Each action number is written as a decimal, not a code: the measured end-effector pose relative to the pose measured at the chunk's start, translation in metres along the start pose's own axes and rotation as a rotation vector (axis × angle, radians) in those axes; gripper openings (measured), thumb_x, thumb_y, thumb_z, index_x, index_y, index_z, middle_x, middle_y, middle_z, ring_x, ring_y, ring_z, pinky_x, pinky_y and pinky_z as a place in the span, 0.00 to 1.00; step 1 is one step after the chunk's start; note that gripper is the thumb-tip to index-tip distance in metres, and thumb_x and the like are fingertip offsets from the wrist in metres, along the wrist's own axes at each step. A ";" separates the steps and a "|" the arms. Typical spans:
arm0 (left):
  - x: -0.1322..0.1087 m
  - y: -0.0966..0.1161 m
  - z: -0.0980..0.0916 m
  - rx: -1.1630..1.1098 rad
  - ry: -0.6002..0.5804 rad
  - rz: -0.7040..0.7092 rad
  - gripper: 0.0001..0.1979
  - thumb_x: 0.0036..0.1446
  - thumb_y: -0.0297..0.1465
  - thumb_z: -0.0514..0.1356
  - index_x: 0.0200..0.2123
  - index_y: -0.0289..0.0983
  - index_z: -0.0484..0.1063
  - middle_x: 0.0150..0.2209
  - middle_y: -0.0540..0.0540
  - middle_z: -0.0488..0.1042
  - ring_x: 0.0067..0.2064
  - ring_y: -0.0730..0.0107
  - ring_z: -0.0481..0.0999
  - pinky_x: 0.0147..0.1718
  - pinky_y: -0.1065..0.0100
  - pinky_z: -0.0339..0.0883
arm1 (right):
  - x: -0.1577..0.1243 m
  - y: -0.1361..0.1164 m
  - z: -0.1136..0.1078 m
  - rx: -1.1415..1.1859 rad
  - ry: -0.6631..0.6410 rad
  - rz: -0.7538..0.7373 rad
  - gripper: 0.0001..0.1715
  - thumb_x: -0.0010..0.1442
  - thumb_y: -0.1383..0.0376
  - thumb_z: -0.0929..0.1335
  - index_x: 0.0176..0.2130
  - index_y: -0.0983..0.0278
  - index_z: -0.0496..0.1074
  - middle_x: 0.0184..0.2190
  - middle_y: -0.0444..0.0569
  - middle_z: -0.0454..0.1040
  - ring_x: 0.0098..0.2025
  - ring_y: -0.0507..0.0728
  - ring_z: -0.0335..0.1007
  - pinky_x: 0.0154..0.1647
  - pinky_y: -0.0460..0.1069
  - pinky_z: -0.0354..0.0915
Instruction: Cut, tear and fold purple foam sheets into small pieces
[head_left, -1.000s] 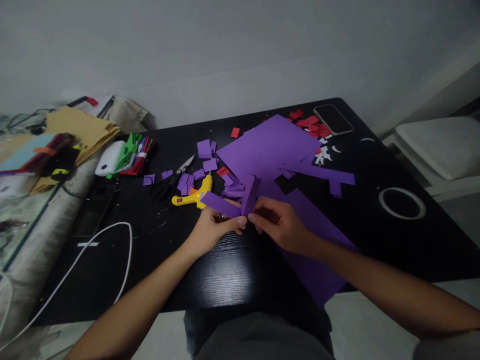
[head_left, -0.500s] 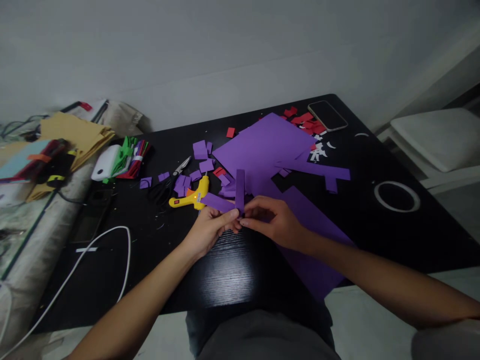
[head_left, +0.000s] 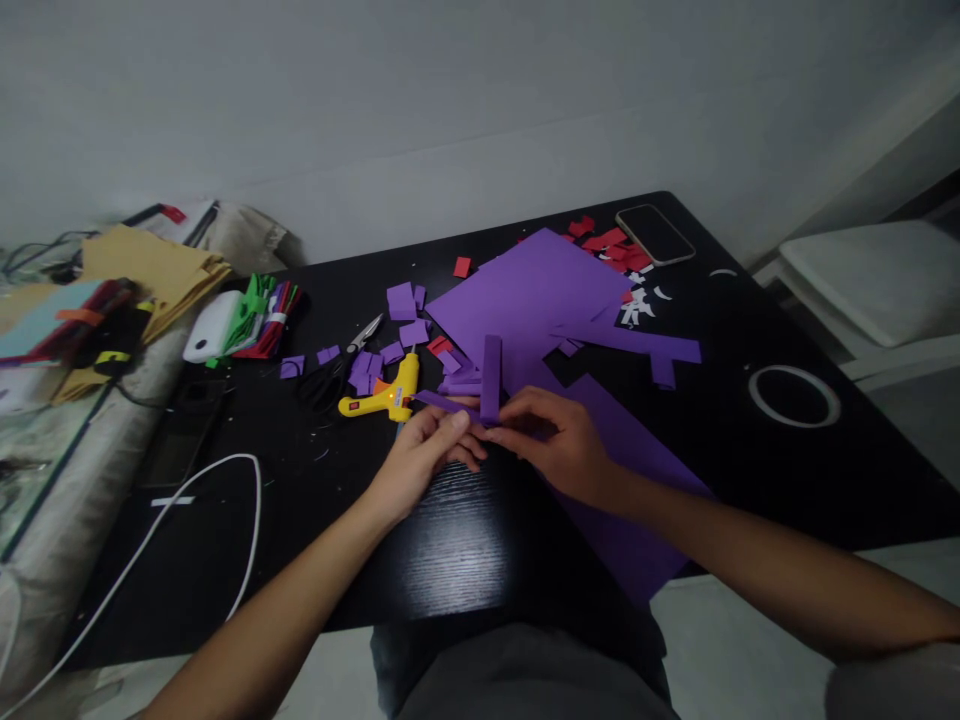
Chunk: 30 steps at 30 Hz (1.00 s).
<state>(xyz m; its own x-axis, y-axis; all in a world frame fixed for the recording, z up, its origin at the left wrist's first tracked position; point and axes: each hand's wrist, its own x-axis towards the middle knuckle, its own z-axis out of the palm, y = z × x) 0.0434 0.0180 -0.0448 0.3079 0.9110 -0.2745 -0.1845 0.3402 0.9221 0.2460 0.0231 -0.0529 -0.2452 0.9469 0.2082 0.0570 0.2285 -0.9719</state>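
Both my hands hold a folded purple paper strip (head_left: 490,375) above the table's front part. One arm of it stands up, and another flat arm runs left over my fingers. My left hand (head_left: 431,445) pinches the left arm between thumb and fingers. With fingertips closed at the lower end of the upright part, my right hand (head_left: 559,440) grips from the right. Just left of the strip lies a yellow glue gun (head_left: 386,395). Purple paper pieces (head_left: 367,370) are scattered behind it, near black-handled scissors (head_left: 349,358).
Large purple sheets (head_left: 540,280) cover the table's middle and right. A phone (head_left: 655,234), red scraps (head_left: 611,245) and white scraps (head_left: 637,305) lie at the back right. A roll of tape (head_left: 794,395) sits on the right. A white cable (head_left: 257,510) curves across the left.
The folded strip has shifted slightly right, and its left arm now appears narrower, tilted edge-on. My left fingers have spread a little. My right hand has moved slightly right.
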 end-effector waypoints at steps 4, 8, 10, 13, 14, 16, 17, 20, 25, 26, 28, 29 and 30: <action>-0.001 0.005 -0.011 0.347 0.312 0.381 0.27 0.61 0.42 0.68 0.59 0.40 0.67 0.51 0.41 0.76 0.50 0.61 0.78 0.49 0.60 0.74 | 0.003 0.001 -0.001 0.017 0.069 0.026 0.07 0.58 0.61 0.78 0.36 0.58 0.79 0.36 0.45 0.73 0.36 0.54 0.72 0.36 0.50 0.68; -0.005 0.007 -0.014 0.878 0.349 0.708 0.28 0.60 0.36 0.69 0.61 0.40 0.66 0.60 0.38 0.71 0.62 0.53 0.71 0.62 0.52 0.64 | 0.003 0.003 -0.001 0.041 0.063 0.051 0.08 0.56 0.62 0.79 0.35 0.58 0.80 0.38 0.45 0.72 0.37 0.54 0.72 0.36 0.50 0.68; -0.007 0.007 -0.012 1.045 0.247 0.810 0.22 0.61 0.33 0.68 0.57 0.40 0.70 0.55 0.40 0.76 0.59 0.55 0.74 0.62 0.51 0.64 | 0.003 0.005 0.000 0.060 0.043 0.052 0.08 0.56 0.62 0.79 0.35 0.58 0.80 0.37 0.45 0.72 0.37 0.53 0.72 0.36 0.49 0.68; -0.009 0.007 -0.009 1.135 0.141 0.917 0.11 0.64 0.29 0.66 0.49 0.40 0.74 0.44 0.46 0.81 0.49 0.62 0.80 0.62 0.53 0.64 | 0.004 0.006 0.001 0.060 0.025 0.033 0.06 0.55 0.63 0.79 0.34 0.59 0.81 0.35 0.44 0.73 0.36 0.53 0.72 0.35 0.49 0.67; -0.009 0.007 -0.008 1.149 0.134 0.934 0.07 0.65 0.28 0.66 0.46 0.40 0.74 0.41 0.48 0.82 0.47 0.64 0.81 0.62 0.52 0.63 | 0.004 0.007 0.001 0.058 0.019 0.030 0.06 0.55 0.64 0.79 0.33 0.59 0.81 0.35 0.44 0.73 0.35 0.53 0.72 0.35 0.49 0.67; -0.010 0.008 -0.006 1.176 0.149 0.937 0.04 0.65 0.28 0.65 0.42 0.40 0.75 0.38 0.50 0.82 0.44 0.65 0.82 0.64 0.51 0.59 | 0.004 0.006 0.001 0.065 -0.006 0.043 0.06 0.55 0.64 0.79 0.33 0.60 0.81 0.34 0.44 0.74 0.35 0.52 0.73 0.35 0.48 0.68; -0.010 0.008 -0.006 1.190 0.161 0.930 0.03 0.65 0.28 0.66 0.41 0.40 0.76 0.38 0.50 0.82 0.44 0.66 0.82 0.65 0.50 0.57 | 0.003 0.005 0.002 0.074 -0.019 0.052 0.06 0.56 0.64 0.79 0.33 0.60 0.81 0.34 0.44 0.74 0.34 0.52 0.73 0.35 0.48 0.68; -0.011 0.009 -0.005 1.211 0.186 0.930 0.02 0.65 0.29 0.66 0.41 0.41 0.77 0.37 0.51 0.83 0.43 0.65 0.82 0.67 0.49 0.54 | 0.002 0.004 0.001 0.095 -0.027 0.055 0.05 0.57 0.64 0.78 0.33 0.60 0.81 0.33 0.44 0.76 0.34 0.53 0.73 0.34 0.48 0.69; -0.012 0.009 -0.003 1.209 0.216 0.940 0.01 0.65 0.29 0.66 0.39 0.41 0.78 0.34 0.52 0.83 0.41 0.66 0.81 0.66 0.49 0.52 | 0.001 0.002 0.001 0.048 -0.015 0.034 0.05 0.57 0.65 0.78 0.32 0.60 0.80 0.33 0.43 0.76 0.34 0.52 0.74 0.34 0.47 0.68; -0.012 0.008 -0.002 1.207 0.218 0.939 0.01 0.65 0.29 0.66 0.39 0.41 0.78 0.34 0.52 0.83 0.41 0.67 0.81 0.66 0.49 0.52 | 0.002 0.002 0.001 0.044 -0.017 0.036 0.05 0.57 0.66 0.78 0.32 0.60 0.80 0.32 0.43 0.76 0.34 0.52 0.73 0.34 0.47 0.67; -0.012 0.008 -0.002 1.204 0.222 0.937 0.01 0.64 0.29 0.67 0.39 0.41 0.78 0.34 0.53 0.82 0.41 0.67 0.81 0.66 0.49 0.52 | 0.002 0.002 0.001 0.042 -0.023 0.039 0.05 0.58 0.66 0.78 0.32 0.61 0.80 0.32 0.43 0.76 0.33 0.51 0.73 0.34 0.47 0.67; -0.012 0.008 -0.001 1.203 0.225 0.938 0.02 0.64 0.29 0.67 0.39 0.41 0.78 0.33 0.53 0.82 0.40 0.67 0.80 0.66 0.50 0.52 | 0.002 0.002 0.002 0.039 -0.026 0.040 0.05 0.58 0.65 0.78 0.32 0.61 0.79 0.32 0.43 0.76 0.33 0.51 0.73 0.34 0.47 0.67; -0.012 0.008 -0.001 1.204 0.227 0.936 0.02 0.64 0.29 0.67 0.40 0.41 0.78 0.34 0.53 0.82 0.41 0.67 0.80 0.66 0.50 0.53 | 0.001 0.002 0.002 0.030 -0.027 0.041 0.05 0.58 0.65 0.78 0.32 0.61 0.79 0.32 0.43 0.76 0.34 0.51 0.73 0.34 0.47 0.67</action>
<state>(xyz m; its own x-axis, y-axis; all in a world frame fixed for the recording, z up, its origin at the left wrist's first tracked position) 0.0371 0.0096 -0.0348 0.3511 0.7371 0.5775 0.6478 -0.6365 0.4186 0.2438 0.0244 -0.0543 -0.2694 0.9486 0.1658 0.0381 0.1825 -0.9825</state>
